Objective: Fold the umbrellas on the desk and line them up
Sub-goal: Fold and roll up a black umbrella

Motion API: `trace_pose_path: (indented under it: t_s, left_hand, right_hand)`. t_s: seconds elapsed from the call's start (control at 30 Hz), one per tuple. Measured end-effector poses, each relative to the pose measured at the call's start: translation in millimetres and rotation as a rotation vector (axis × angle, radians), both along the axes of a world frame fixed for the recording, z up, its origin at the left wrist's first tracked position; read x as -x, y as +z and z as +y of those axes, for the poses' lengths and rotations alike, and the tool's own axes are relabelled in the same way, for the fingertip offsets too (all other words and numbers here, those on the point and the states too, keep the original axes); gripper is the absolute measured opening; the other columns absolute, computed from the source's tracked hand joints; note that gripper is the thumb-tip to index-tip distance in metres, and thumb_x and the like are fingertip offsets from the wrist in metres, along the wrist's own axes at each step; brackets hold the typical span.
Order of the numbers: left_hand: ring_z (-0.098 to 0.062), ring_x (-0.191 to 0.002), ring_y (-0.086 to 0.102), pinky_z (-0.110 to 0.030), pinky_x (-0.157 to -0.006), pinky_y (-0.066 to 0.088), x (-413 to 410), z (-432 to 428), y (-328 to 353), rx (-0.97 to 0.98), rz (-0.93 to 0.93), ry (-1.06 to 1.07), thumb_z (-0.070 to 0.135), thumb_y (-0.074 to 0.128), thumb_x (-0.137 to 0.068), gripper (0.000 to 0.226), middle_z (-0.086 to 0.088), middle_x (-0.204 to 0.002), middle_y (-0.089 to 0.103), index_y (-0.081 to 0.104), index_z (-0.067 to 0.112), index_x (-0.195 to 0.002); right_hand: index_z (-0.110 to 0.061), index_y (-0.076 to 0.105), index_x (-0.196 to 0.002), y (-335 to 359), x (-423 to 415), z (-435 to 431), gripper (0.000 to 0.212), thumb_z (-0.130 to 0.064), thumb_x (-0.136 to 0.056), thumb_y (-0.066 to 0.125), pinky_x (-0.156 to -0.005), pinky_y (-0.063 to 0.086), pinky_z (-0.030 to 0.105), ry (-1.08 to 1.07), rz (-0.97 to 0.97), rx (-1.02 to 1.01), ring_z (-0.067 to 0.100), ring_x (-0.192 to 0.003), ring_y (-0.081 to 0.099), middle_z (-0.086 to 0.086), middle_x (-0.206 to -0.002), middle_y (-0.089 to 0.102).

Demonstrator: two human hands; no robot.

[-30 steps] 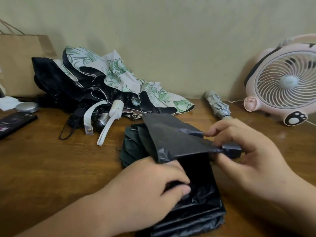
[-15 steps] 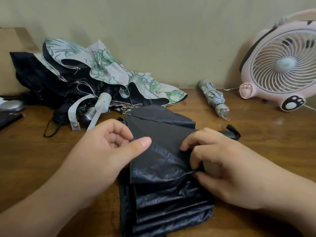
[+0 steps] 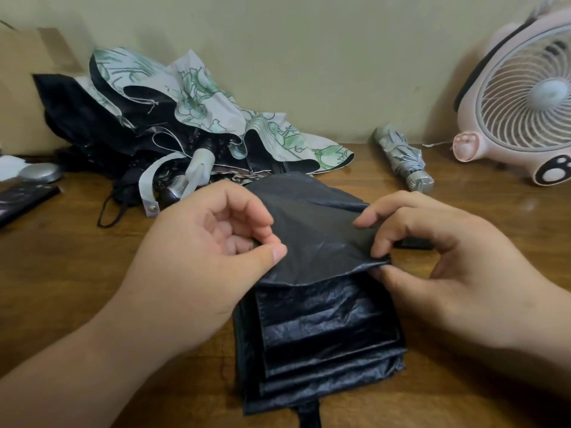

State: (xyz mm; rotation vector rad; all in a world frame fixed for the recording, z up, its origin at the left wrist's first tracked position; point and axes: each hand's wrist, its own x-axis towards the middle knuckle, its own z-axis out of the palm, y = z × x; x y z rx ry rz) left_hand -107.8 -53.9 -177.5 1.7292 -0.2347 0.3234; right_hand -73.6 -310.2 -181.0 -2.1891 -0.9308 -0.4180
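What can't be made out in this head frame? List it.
Head view only:
- black umbrella: handle mostly hidden behind the right hand; strap cut off by the bottom edge.
- floral umbrella pile: overlapping dark cloth behind it, umbrella count unclear.
- pink fan: cut off by the right edge.
- dark flat object: cut off by the left edge, too dark to identify.

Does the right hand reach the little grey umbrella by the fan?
Probably yes: bare desk lies between the right hand and the grey folded umbrella, but it is pinching cloth of the black umbrella and must let go first.
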Motion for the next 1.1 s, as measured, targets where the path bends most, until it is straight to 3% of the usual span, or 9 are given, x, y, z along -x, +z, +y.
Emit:
trace_pose_path:
  t_s: [0.27, 0.4, 0.53, 0.6, 0.7, 0.83, 0.93, 1.0, 1.1]
  left_hand:
    - [-0.030, -0.085, 0.073, -0.041, -0.081, 0.063, 2, 2, -1, -0.139, 0.028, -0.091, -0.018, 0.076, -0.075, 0.042, -0.001, -0.089, 0.073, 0.070, 0.024, -0.080]
    - [-0.035, -0.083, 0.070, -0.050, -0.073, 0.063, 4, 5, -4, -0.325, 0.097, -0.115, -0.011, 0.077, -0.078, 0.046, 0.006, -0.095, 0.072, 0.072, 0.034, -0.084]
    - [-0.019, -0.050, 0.055, -0.031, -0.053, 0.052, 4, 4, -2, -0.471, 0.181, -0.135, 0.010, 0.085, -0.076, 0.039, 0.014, -0.088, 0.073, 0.069, 0.043, -0.087]
    - [-0.005, -0.044, 0.052, -0.021, -0.048, 0.048, 3, 2, -5, -0.521, 0.183, -0.099, 0.020, 0.086, -0.075, 0.034, 0.018, -0.080, 0.072, 0.067, 0.046, -0.088]
    - [-0.006, -0.044, 0.053, -0.021, -0.045, 0.046, 1, 3, -9, -0.650, 0.075, 0.003, 0.036, 0.079, -0.077, 0.016, 0.015, -0.068, 0.068, 0.067, 0.043, -0.086]
    - [-0.006, -0.072, 0.059, -0.018, -0.061, 0.046, -6, 1, 13, -0.918, -0.300, 0.105, 0.036, 0.066, -0.092, 0.012, 0.017, -0.073, 0.062, 0.067, 0.034, -0.080]
    - [-0.004, -0.118, 0.053, -0.030, -0.104, 0.043, -33, -17, 27, -1.110, -0.338, -0.130, 0.043, 0.048, -0.094, 0.032, 0.018, -0.122, 0.063, 0.069, 0.034, -0.118]
    - [-0.011, -0.147, 0.031, -0.041, -0.122, 0.028, -50, -29, 22, -1.320, -0.266, -0.214, 0.050, 0.031, -0.101, 0.051, 0.012, -0.158, 0.042, 0.049, 0.038, -0.147]
    - [-0.012, -0.158, -0.006, -0.048, -0.129, 0.002, -54, -34, -1, -1.549, -0.045, -0.270, 0.064, 0.010, -0.101, 0.062, 0.013, -0.171, -0.005, 0.002, 0.047, -0.160]
  right_hand:
    - [-0.014, 0.072, -0.107, -2, 1, -2, 0.037, 0.003, -0.074, 0.069, -0.095, 0.054, 0.039, 0.220, 0.409, -0.478, 0.025, -0.122, 0.063, 0.007, -0.122, 0.069]
    - [-0.011, 0.074, -0.105, -6, -2, -2, 0.035, 0.000, -0.073, 0.067, -0.096, 0.053, 0.045, 0.309, 0.576, -0.504, 0.036, -0.111, 0.066, 0.018, -0.109, 0.073]
    - [-0.005, 0.074, -0.099, -8, -5, -2, 0.023, -0.001, -0.079, 0.066, -0.098, 0.049, 0.055, 0.296, 0.670, -0.406, 0.041, -0.106, 0.066, 0.021, -0.104, 0.073]
    - [-0.001, 0.075, -0.097, -7, -5, -3, 0.019, 0.000, -0.079, 0.067, -0.096, 0.050, 0.058, 0.292, 0.678, -0.373, 0.044, -0.105, 0.065, 0.024, -0.103, 0.072]
    - [0.004, 0.073, -0.098, -5, -4, -2, 0.019, 0.003, -0.081, 0.065, -0.092, 0.052, 0.050, 0.272, 0.653, -0.349, 0.046, -0.102, 0.064, 0.025, -0.101, 0.072]
    - [0.003, 0.075, -0.096, -6, -3, -2, 0.017, 0.000, -0.082, 0.067, -0.092, 0.052, 0.051, 0.268, 0.620, -0.317, 0.046, -0.100, 0.065, 0.025, -0.100, 0.072]
    - [-0.001, 0.076, -0.098, -6, -5, -3, 0.016, -0.002, -0.084, 0.067, -0.095, 0.053, 0.050, 0.295, 0.605, -0.253, 0.040, -0.100, 0.068, 0.019, -0.100, 0.074]
    - [-0.003, 0.077, -0.098, -6, -6, -5, 0.016, -0.004, -0.085, 0.068, -0.095, 0.055, 0.048, 0.312, 0.614, -0.217, 0.036, -0.100, 0.070, 0.015, -0.100, 0.076]
    - [-0.005, 0.078, -0.096, -5, -8, -9, 0.014, -0.006, -0.086, 0.068, -0.089, 0.057, 0.038, 0.345, 0.650, -0.173, 0.031, -0.094, 0.071, 0.012, -0.096, 0.077]
